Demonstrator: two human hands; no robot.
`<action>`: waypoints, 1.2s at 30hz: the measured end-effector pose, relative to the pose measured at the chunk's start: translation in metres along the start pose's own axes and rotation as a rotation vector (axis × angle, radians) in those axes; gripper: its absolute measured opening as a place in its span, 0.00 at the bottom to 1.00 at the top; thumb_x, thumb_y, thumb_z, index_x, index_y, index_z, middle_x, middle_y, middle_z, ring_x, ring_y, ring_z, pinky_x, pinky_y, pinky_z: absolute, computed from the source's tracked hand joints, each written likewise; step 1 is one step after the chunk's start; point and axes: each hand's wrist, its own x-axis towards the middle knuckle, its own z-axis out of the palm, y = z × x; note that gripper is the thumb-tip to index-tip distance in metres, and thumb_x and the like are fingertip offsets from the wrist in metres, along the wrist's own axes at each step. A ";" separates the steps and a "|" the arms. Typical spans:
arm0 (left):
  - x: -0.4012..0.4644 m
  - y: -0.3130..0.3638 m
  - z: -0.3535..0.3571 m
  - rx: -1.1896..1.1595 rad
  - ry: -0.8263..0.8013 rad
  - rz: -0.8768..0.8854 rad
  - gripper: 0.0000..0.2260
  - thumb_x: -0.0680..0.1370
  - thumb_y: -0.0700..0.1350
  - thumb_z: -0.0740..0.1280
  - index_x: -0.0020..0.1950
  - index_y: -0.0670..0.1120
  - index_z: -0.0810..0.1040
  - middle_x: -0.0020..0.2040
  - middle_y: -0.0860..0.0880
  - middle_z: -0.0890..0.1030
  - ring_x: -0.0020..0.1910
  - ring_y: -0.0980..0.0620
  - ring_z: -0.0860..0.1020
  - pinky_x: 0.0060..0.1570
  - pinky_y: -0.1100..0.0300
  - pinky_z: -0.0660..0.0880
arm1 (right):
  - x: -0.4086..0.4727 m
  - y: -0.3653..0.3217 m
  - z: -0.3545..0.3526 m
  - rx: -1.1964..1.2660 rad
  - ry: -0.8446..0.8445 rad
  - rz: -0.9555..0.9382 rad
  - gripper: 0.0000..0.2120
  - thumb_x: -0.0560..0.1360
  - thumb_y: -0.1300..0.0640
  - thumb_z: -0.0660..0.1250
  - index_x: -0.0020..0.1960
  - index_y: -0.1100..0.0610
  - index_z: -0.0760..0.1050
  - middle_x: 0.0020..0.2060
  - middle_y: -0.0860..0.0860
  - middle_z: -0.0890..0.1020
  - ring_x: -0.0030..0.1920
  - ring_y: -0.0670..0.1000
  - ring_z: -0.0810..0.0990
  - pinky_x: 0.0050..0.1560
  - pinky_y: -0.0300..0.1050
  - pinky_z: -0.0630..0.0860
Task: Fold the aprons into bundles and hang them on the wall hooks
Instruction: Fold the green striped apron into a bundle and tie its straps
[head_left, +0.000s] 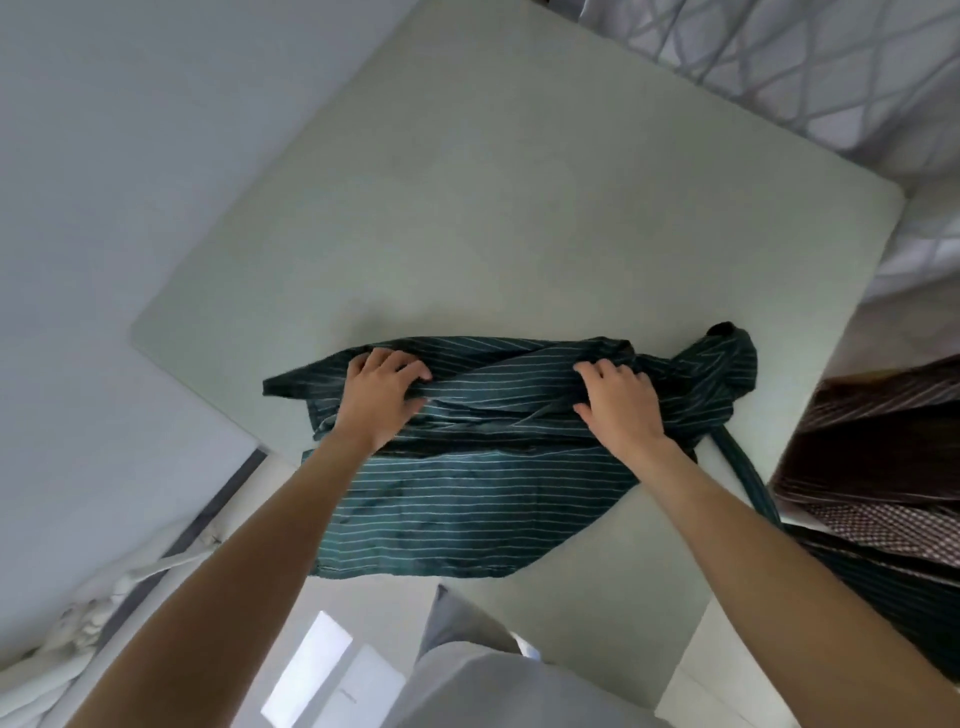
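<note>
**Both hands gather the striped apron on the table**

A dark green cotton apron with thin white stripes lies across the near part of a pale, smooth square table, its lower edge hanging over the table's near side. The left hand sits on the apron's left portion, fingers curled down into a raised fold with the thumb tucked against the cloth beneath them, so it grips a ridge of fabric. The right hand sits on the right portion, fingers bent and dug into the bunched cloth just ahead of the knuckles, thumb spread toward the left; it also holds a gathered fold. Between the two sets of fingers the cloth rises in a long crease. Beyond the right fingertips the apron bunches into a knot-like lump, and a dark green strap trails off the table edge. Further right of that hand lies a pile of brown patterned fabric.
</note>
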 end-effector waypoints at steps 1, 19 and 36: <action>0.003 -0.006 -0.004 -0.029 -0.007 0.036 0.14 0.73 0.50 0.71 0.57 0.50 0.79 0.58 0.48 0.79 0.62 0.43 0.72 0.62 0.46 0.63 | 0.000 0.001 0.001 0.006 0.002 -0.016 0.21 0.77 0.55 0.65 0.68 0.55 0.67 0.59 0.54 0.76 0.57 0.56 0.75 0.56 0.50 0.70; 0.144 -0.033 -0.112 -0.088 0.308 -0.076 0.09 0.80 0.48 0.62 0.54 0.48 0.81 0.48 0.48 0.82 0.49 0.44 0.77 0.53 0.50 0.65 | 0.100 0.029 -0.149 0.508 0.313 0.047 0.08 0.79 0.61 0.60 0.56 0.60 0.74 0.44 0.53 0.81 0.41 0.51 0.77 0.42 0.43 0.69; 0.253 -0.041 -0.036 -0.017 -0.095 -0.196 0.32 0.76 0.68 0.51 0.77 0.57 0.48 0.78 0.51 0.46 0.76 0.45 0.40 0.69 0.35 0.40 | 0.234 0.050 -0.054 0.203 0.041 0.155 0.30 0.79 0.44 0.57 0.77 0.52 0.52 0.76 0.57 0.50 0.76 0.59 0.43 0.73 0.57 0.40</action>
